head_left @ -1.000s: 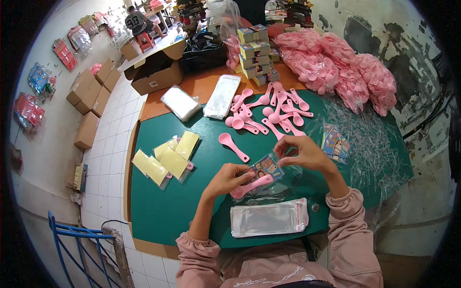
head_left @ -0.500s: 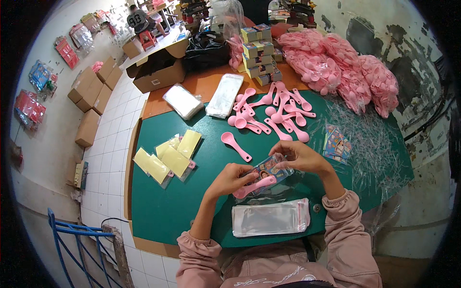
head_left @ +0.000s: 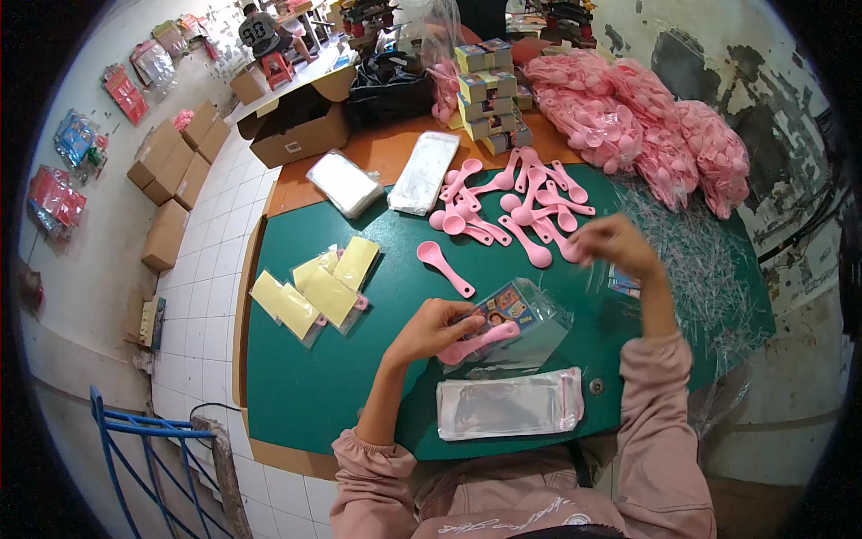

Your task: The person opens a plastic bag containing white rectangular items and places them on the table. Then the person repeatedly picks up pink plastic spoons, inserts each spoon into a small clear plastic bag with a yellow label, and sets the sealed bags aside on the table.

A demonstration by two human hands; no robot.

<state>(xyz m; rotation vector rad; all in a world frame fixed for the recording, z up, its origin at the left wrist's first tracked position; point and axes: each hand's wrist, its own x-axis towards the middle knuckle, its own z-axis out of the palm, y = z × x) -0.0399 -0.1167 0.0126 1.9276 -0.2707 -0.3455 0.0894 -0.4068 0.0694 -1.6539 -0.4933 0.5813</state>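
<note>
My left hand (head_left: pixel 435 329) is closed on a clear plastic bag (head_left: pixel 544 340) with a blue printed card (head_left: pixel 505 307) in it. A pink measuring spoon (head_left: pixel 485 342) lies slantwise at the same fingers, over the lower part of the card; whether it is inside the bag I cannot tell. My right hand (head_left: pixel 620 246) is raised off to the right, fingertips pinched together beside the pile of pink spoons (head_left: pixel 537 255). What the pinch holds, if anything, is too faint to name. Beneath the right wrist, more printed cards (head_left: pixel 623 282) are partly hidden.
Flat clear bags (head_left: pixel 508 406) lie at the front edge. Filled packets with yellow cards (head_left: pixel 334 293) are at left. Thin plastic strips (head_left: pixel 709 278) litter the right side. Behind stand bag stacks (head_left: pixel 424 174), card bundles (head_left: pixel 488 90) and bagged pink spoons (head_left: pixel 628 117). A person sits far back.
My right hand has left the bag's opening and moved up and to the right. The bag now lies more spread out, while my left hand keeps its hold with little movement.
</note>
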